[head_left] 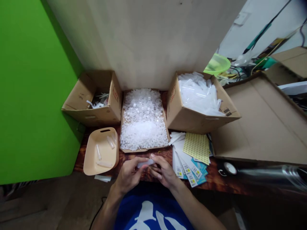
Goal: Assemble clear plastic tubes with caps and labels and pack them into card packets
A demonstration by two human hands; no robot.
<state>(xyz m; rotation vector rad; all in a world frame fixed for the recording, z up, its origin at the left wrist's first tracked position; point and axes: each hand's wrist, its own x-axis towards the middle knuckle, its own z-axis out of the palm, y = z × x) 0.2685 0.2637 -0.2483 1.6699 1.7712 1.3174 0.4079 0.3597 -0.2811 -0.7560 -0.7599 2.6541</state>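
Note:
My left hand [129,175] is closed around a short translucent plastic tube [145,163], held level just in front of my body. At the tube's right end, my right hand [163,170] pinches with thumb and fingers; a small whitish piece, perhaps a cap, seems to be there, but the fingers mostly hide it. Beyond the hands lies a shallow cardboard tray [144,150] heaped with small whitish plastic pieces [144,127]. To the left, a beige plastic basket [89,159] holds several similar clear tubes [98,151]. A cardboard box [189,123] at the right is piled with translucent tubes [199,92].
Another cardboard box [96,118] stands back left with scraps inside. Paper strips, printed cards [192,172] and a yellow label sheet [197,147] lie right of my hands. Farther right are a metal flask [268,176] and a large carton [261,121]. A green panel [35,89] bounds the left.

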